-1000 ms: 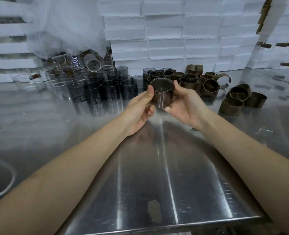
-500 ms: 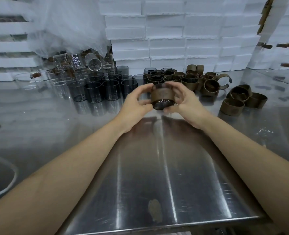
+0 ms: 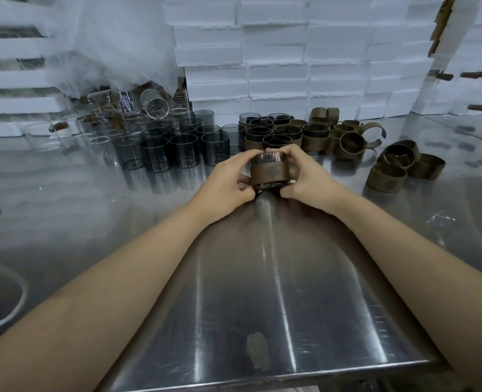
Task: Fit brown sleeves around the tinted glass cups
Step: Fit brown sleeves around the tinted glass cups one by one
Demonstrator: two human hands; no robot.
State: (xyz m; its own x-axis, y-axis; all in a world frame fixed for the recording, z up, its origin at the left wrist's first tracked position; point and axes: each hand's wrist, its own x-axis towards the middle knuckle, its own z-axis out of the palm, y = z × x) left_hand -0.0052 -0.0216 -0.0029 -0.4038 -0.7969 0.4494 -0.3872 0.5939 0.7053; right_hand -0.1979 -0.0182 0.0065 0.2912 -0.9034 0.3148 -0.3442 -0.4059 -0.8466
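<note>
- A steel table [image 3: 155, 292] is stretching away from you, with a dull brownish smudge [image 3: 258, 352] sitting near its front edge.
- At your far left, a curved white rim [image 3: 22, 299] is showing at the picture's edge; I cannot tell what it belongs to.
- Your 2 bare forearms are reaching forward over the table and meeting near its middle.
- Your left hand [image 3: 227, 183] is curling round the left side of a tinted glass cup [image 3: 268, 159], with fingers lying over the top rim and thumb pressing low on the near side.
- Your right hand [image 3: 309, 179] is gripping the cup's right side the same way, with fingers bent over the rim and thumb tucked at the base.
- The cup is standing upright between your palms, low over the table; I cannot tell whether its base is touching the steel.
- A brown sleeve [image 3: 268, 173] is wrapping round the cup's middle, leaving glass showing above and below it.
- Beyond your left hand, bare tinted cups [image 3: 183, 151] are standing in close rows.
- Straight beyond the held cup, sleeved cups [image 3: 313, 137] are standing packed together.
- To your right, loose sleeves [image 3: 389, 172] are lying in a small cluster.
- Farther left, clear glasses [image 3: 98, 128] are crowding under a thin plastic sheet [image 3: 106, 46].
- White foam boxes [image 3: 276, 77] are standing stacked along the back.
</note>
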